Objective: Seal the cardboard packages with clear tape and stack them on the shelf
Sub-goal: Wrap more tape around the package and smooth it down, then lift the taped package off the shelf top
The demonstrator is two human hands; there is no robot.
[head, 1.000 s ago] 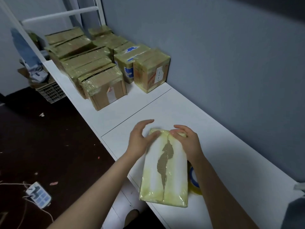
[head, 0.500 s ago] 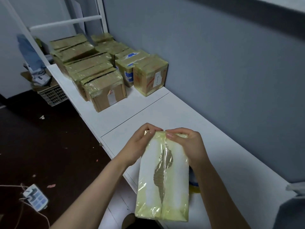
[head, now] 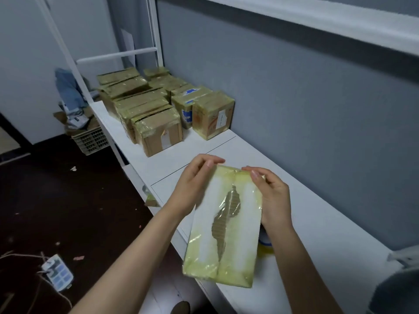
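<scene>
Grey matte wall (head: 306, 114) backs a smooth white shelf (head: 322, 218), whose top shows a thin seam between two panels. Both hands hold a flat, oblong cardboard package (head: 240, 252) above the shelf's near edge, tilted, with its long side running toward the camera. It is wrapped in glossy, wrinkled tape with a yellowish tint. Two pale white strips run along its face, and between them a ragged, leaf-shaped tear exposes brown corrugated board.

The left hand (head: 192, 189) grips the far left corner, fingers curled over the top edge. The right hand (head: 275, 200) grips the far right corner the same way, thumb lying on the taped face. The fingers behind the package are hidden.

Just below the right wrist a tape roll (head: 265, 244) lies on the shelf, mostly covered by the package and forearm; only a blue inner rim and a yellowish band show.

Farther along the shelf, sealed boxes (head: 158, 130) stand packed in rows, blocky, brown, with shiny tape on their tops; some bear white labels too blurred to read. A white metal frame (head: 118, 56) rises behind them.

On the dark floor lie a slatted plastic crate (head: 90, 140) and a white power strip (head: 57, 271) with a trailing cord. At the lower right a grey shape is cut off and hard to make out.
</scene>
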